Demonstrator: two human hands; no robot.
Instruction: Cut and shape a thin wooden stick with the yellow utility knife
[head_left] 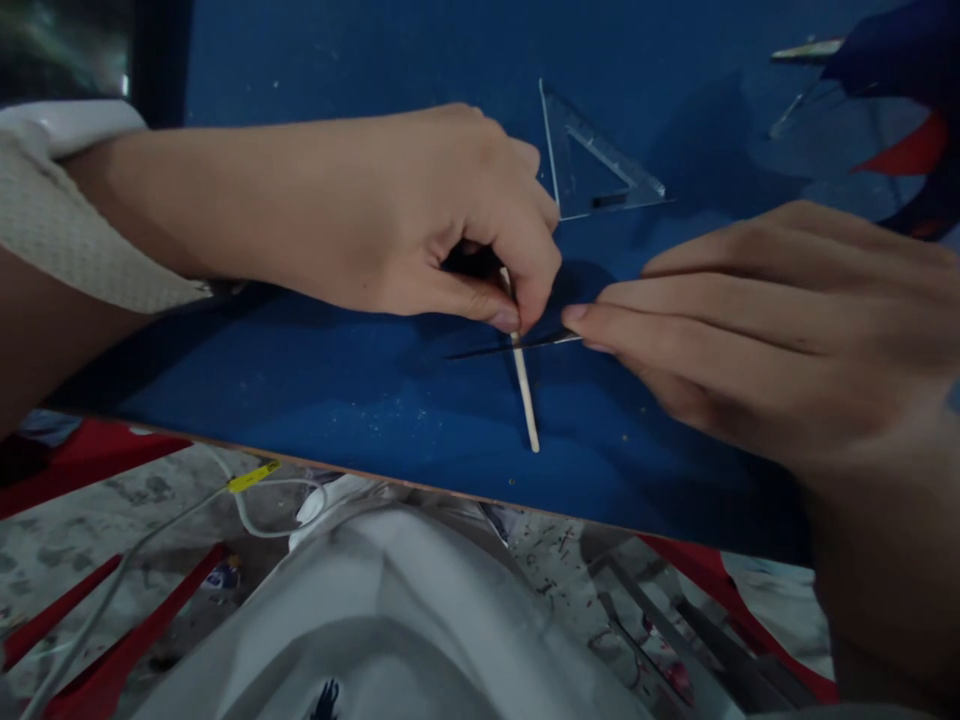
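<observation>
My left hand [457, 220] is closed in a pinch, thumb and forefinger gripping a thin pale wooden stick [526, 400]. Below the fingertips the stick's lower end lies free, slanting toward the table's near edge. Part of its upper end is hidden inside my hand. From the right, my right hand [765, 330] holds a thin, dark, narrow blade [480, 352] between thumb and fingers. The blade lies across the stick just below my left fingertips, its tip pointing left. Its handle end is hidden in my hand.
A clear plastic set square [637, 190] lies on the blue tabletop [337, 380] beyond my hands. Dark blue and red items, including a red piece [907, 150], are at the upper right. A cable with a yellow tag [255, 476] hangs below the near edge.
</observation>
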